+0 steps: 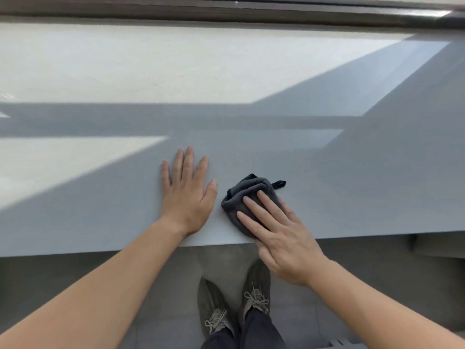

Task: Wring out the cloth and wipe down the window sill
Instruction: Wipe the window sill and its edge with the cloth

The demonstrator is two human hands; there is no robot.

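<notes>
A dark grey cloth (247, 191), bunched up and with a small loop tag at its far right, lies on the wide pale window sill (352, 185) near the front edge. My right hand (279, 235) presses flat on the cloth's near side, fingers spread over it and the heel of the hand past the sill's edge. Just left of the cloth, my left hand (187, 195) rests flat on the sill with fingers apart and nothing in it.
The dark window frame (226, 11) runs along the far side of the sill. Sunlit patches and shadows cross the surface. Below the sill's front edge are a grey tiled floor (151, 285) and my two feet in grey shoes (236, 301).
</notes>
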